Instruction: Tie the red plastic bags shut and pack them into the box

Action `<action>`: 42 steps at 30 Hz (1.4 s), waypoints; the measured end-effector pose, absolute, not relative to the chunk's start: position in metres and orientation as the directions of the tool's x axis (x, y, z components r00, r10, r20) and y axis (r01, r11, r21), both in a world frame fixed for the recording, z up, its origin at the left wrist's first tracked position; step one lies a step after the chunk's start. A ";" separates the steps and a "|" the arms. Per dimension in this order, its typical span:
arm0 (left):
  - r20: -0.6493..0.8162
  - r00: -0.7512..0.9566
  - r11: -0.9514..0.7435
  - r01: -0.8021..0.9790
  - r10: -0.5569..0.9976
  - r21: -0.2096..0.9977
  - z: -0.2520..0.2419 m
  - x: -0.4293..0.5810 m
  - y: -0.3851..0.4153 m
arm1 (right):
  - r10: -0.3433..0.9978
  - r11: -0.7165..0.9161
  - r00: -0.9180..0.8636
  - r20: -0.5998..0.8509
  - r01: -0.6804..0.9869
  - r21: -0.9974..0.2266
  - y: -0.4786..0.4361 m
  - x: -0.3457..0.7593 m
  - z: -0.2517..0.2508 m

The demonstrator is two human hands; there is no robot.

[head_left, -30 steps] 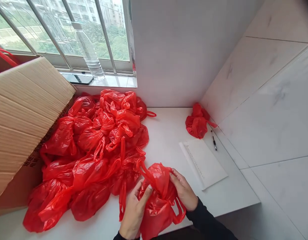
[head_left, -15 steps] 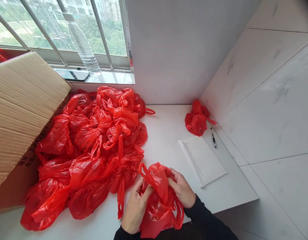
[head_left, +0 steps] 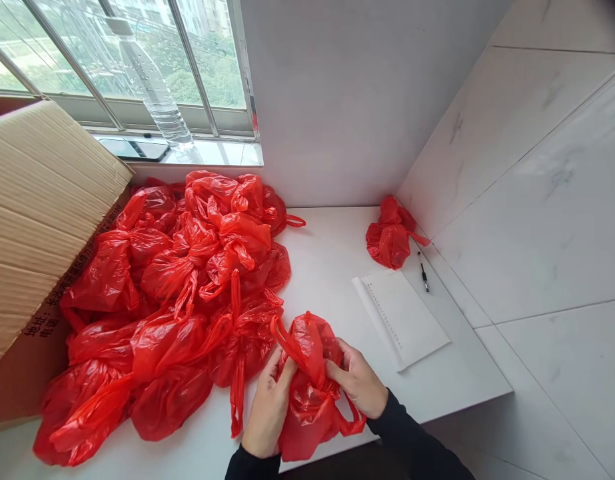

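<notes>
Near the table's front edge I hold a red plastic bag [head_left: 312,400] between both hands. My left hand [head_left: 268,403] grips its left side, with the thumb on top near a loop handle. On the other side my right hand [head_left: 358,379] pinches the plastic, thumb pressed into its folds. Another loop handle hangs down at the lower right of this bag. Its contents cannot be made out. To the left lies a pile of red plastic bags [head_left: 172,387], several of them knotted and filled out.
A cardboard box [head_left: 47,200] stands at the left. A water bottle [head_left: 154,90] and a phone [head_left: 134,149] rest on the windowsill. At the right of the white table [head_left: 332,260] are a separate red bag [head_left: 390,243], a white paper pad [head_left: 404,320] and a pen [head_left: 424,275].
The held bag has been gathered in slightly, its lower end drawn up from the bottom of the view. Both hands keep their grip. The whole view has shifted a little.
</notes>
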State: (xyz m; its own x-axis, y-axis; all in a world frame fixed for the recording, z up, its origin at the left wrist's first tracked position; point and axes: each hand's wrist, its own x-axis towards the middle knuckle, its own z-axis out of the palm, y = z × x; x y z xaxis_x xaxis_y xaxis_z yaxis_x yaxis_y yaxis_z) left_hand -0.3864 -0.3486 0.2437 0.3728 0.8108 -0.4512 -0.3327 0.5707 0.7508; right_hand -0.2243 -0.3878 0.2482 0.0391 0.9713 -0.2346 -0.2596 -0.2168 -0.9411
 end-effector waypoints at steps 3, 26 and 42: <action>-0.444 0.347 0.545 -0.293 0.827 0.786 0.246 -0.386 -0.353 | 0.966 -0.214 0.077 -0.245 -0.288 -0.934 -0.387 -0.223 0.245; -0.407 0.411 0.520 -0.215 0.816 0.826 0.229 -0.389 -0.351 | 0.963 -0.145 0.175 -0.206 -0.310 -0.940 -0.380 -0.216 0.238; -0.526 0.004 0.450 -0.524 0.851 0.723 0.279 -0.476 -0.366 | 0.977 -0.126 -0.212 -0.038 -0.419 -0.899 -0.361 -0.296 0.303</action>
